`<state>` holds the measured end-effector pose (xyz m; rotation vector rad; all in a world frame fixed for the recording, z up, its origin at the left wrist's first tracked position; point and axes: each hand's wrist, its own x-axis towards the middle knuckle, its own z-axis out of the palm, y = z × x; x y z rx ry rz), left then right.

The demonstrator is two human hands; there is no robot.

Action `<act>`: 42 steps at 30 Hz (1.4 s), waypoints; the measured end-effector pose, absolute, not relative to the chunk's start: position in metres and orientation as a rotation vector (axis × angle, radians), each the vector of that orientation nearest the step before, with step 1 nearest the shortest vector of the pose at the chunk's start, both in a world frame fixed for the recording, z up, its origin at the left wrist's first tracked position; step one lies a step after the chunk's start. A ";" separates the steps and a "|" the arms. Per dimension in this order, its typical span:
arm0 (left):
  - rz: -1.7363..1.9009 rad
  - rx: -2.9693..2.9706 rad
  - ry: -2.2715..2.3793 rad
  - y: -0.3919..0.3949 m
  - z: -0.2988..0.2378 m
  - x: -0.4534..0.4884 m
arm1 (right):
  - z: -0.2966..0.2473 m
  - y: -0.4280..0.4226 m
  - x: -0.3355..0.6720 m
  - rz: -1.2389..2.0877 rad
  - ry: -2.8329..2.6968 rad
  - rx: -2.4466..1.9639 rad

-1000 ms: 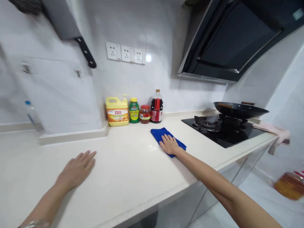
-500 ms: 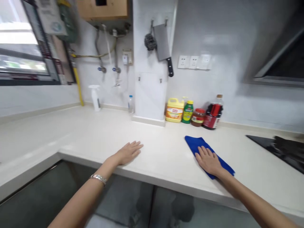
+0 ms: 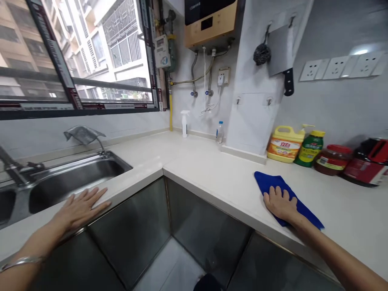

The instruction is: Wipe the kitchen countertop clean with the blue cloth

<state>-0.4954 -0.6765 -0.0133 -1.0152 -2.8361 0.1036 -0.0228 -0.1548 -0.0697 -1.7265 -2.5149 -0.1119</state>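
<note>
My right hand lies flat, fingers spread, on a blue cloth spread on the white countertop near its front edge. My left hand rests palm down with fingers stretched out on the counter edge in front of the steel sink, holding nothing. A bracelet shows on my left wrist.
A yellow detergent jug, green bottle, red-lidded jar and dark sauce bottle line the back wall. A cleaver and scrubber hang above. A spray bottle and small bottle stand in the corner.
The view has swung left from the stove to the sink corner. My left hand moved left to the counter by the sink. My right hand stays on the blue cloth.
</note>
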 end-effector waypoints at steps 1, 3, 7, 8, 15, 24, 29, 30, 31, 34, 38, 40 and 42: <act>0.158 -0.989 -2.858 -0.700 -0.018 -0.498 | -0.068 -0.159 -0.035 -0.110 -2.519 -1.704; 0.262 -0.902 -2.901 -0.737 -0.027 -0.499 | -0.066 -0.165 -0.060 -0.114 -2.533 -1.646; 0.342 -0.763 -2.922 -0.776 -0.035 -0.500 | -0.063 -0.177 -0.103 -0.104 -2.568 -1.560; 0.340 -0.760 -2.929 -0.780 -0.036 -0.500 | -0.062 -0.179 -0.113 -0.098 -2.576 -1.546; 0.282 -0.816 -2.908 -0.780 -0.046 -0.505 | -0.056 -0.189 -0.186 -0.064 -2.661 -1.401; 0.193 -0.803 -2.923 -0.787 -0.049 -0.510 | -0.035 -0.201 -0.276 0.043 -2.797 -1.280; 0.158 -0.813 -2.806 -0.802 -0.075 -0.532 | -0.032 -0.205 -0.325 0.076 -2.786 -1.296; 0.163 -0.814 -2.798 -0.804 -0.078 -0.534 | -0.032 -0.206 -0.336 0.085 -2.785 -1.294; 0.167 -0.807 -2.805 -0.804 -0.079 -0.534 | -0.032 -0.208 -0.347 0.095 -2.787 -1.289; 0.149 -0.762 -2.860 -0.800 -0.073 -0.525 | -0.032 -0.215 -0.383 0.116 -2.802 -1.258; 0.106 -0.746 -2.909 -0.790 -0.064 -0.510 | -0.034 -0.229 -0.428 0.133 -2.820 -1.208; 0.085 -0.761 -2.900 -0.789 -0.063 -0.507 | -0.034 -0.238 -0.447 0.139 -2.830 -1.172; 0.064 -0.763 -2.894 -0.787 -0.062 -0.504 | -0.034 -0.248 -0.464 0.146 -2.846 -1.125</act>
